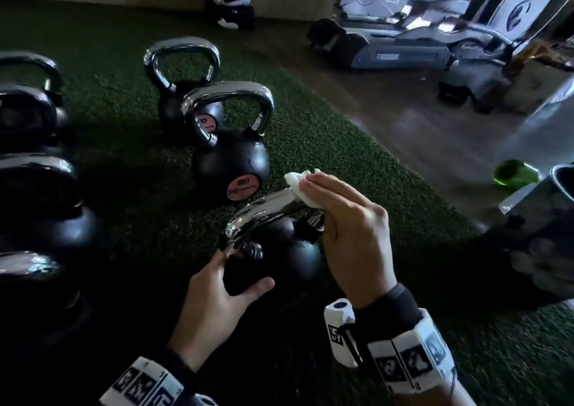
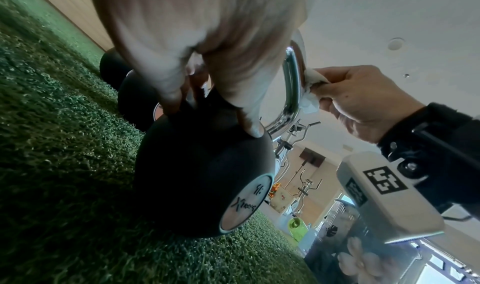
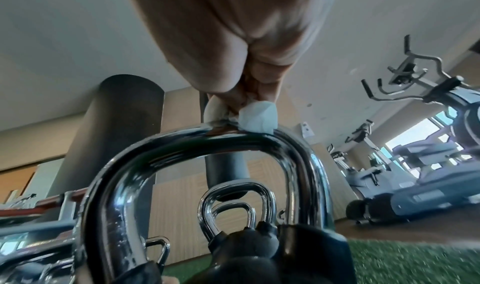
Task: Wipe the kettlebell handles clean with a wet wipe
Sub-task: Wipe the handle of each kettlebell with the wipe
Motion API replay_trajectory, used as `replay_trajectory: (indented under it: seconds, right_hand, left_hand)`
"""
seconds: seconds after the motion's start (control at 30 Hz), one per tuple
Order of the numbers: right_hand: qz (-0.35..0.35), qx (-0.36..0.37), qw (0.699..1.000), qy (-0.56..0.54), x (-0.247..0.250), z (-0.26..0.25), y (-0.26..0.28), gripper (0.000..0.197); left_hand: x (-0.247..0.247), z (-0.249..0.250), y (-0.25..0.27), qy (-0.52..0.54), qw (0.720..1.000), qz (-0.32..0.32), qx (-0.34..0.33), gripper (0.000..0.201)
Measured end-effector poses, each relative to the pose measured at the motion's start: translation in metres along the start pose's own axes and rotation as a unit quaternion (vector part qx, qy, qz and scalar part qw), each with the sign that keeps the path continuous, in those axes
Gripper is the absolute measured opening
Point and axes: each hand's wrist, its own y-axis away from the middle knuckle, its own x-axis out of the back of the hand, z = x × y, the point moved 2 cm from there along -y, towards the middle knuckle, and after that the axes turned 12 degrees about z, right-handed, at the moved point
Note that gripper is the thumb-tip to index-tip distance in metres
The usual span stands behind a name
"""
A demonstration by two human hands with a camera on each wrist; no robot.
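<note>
My right hand [image 1: 351, 235] pinches the white wet wipe [image 1: 302, 185] onto the top bar of the glossy chrome handle [image 1: 270, 210]. My left hand [image 1: 214, 306] grips the black kettlebell [image 1: 279, 256] at its shoulder. It stands upright on the turf [image 1: 341, 145], with open turf out to the right edge and the next kettlebell [image 1: 230, 169] just beyond.

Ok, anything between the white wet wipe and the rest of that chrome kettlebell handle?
Nothing visible: the right hand presses the white wet wipe onto the chrome handle. Only the left hand, gripping the black kettlebell body, has fingertips by the handle's left foot.
</note>
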Motion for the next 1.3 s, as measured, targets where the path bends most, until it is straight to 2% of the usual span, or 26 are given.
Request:
replay_trajectory:
  seconds: [0.07,0.2,0.33,0.43,0.53,0.6,0.67,0.73,0.77,0.83,0.93,1.0,1.07,1.13,1.2,1.3]
  right_hand:
    - [0.014,-0.025,1.0,0.01,0.002,0.015,0.0,0.052]
    - [0.058,-0.174,0.983,0.025,0.005,0.049,0.003,0.039]
    - [0.088,-0.232,0.969,-0.003,0.003,0.055,0.016,0.035]
    - [0.092,-0.324,0.94,-0.054,-0.004,0.072,0.025,0.035]
    - [0.072,-0.404,0.908,-0.085,-0.013,0.078,0.04,0.025]
    - [0.025,-0.391,0.919,-0.037,-0.012,0.08,0.05,0.02]
    - [-0.035,-0.359,0.932,0.045,-0.006,0.084,0.056,0.023]
    - [-0.062,-0.342,0.932,0.105,0.004,0.079,0.058,0.015]
    - [-0.065,-0.343,0.932,0.101,0.009,0.071,0.061,0.009]
    - [-0.058,-0.372,0.926,0.033,0.016,0.053,0.069,0.019]
    - [-0.106,-0.386,0.914,-0.065,0.018,0.017,0.077,0.034]
    - [-0.163,-0.387,0.898,-0.127,0.016,-0.009,0.076,0.041]
    - [-0.191,-0.394,0.882,-0.173,0.013,-0.028,0.071,0.035]
    - [-0.196,-0.39,0.882,-0.179,0.011,-0.035,0.069,0.025]
    - [-0.177,-0.375,0.895,-0.166,0.01,-0.037,0.067,0.024]
    - [-0.117,-0.345,0.928,-0.078,0.008,-0.037,0.068,0.024]
  left_hand:
    - [0.0,0.001,0.001,0.004,1.0,-0.002,-0.003,0.057]
    - [0.0,0.002,0.001,0.015,1.0,0.002,-0.009,0.056]
    - [-0.001,0.002,0.002,0.02,1.0,0.008,-0.02,0.057]
    - [-0.001,-0.001,0.002,0.018,1.0,0.009,-0.015,0.052]
    - [0.001,-0.001,0.002,0.029,0.999,0.008,-0.015,0.052]
    - [0.002,0.001,0.001,0.027,0.999,0.011,-0.021,0.057]
    - [0.002,0.0,0.001,0.006,1.0,0.012,-0.022,0.059]
    - [0.005,0.001,0.004,-0.036,0.999,-0.008,-0.02,0.06]
    - [0.009,0.002,0.006,-0.055,0.998,-0.015,-0.017,0.057]
    - [0.02,0.001,0.01,-0.061,0.998,-0.005,-0.004,0.046]
    - [0.036,0.002,0.02,0.025,0.998,0.02,0.046,0.024]
    - [0.04,0.011,0.029,0.118,0.99,0.005,0.073,0.022]
    - [0.037,0.026,0.037,0.203,0.973,-0.039,0.098,0.023]
    - [0.03,0.037,0.041,0.294,0.938,-0.09,0.161,0.034]
    - [0.025,0.044,0.042,0.353,0.902,-0.118,0.217,0.041]
    - [0.018,0.048,0.043,0.393,0.875,-0.126,0.252,0.038]
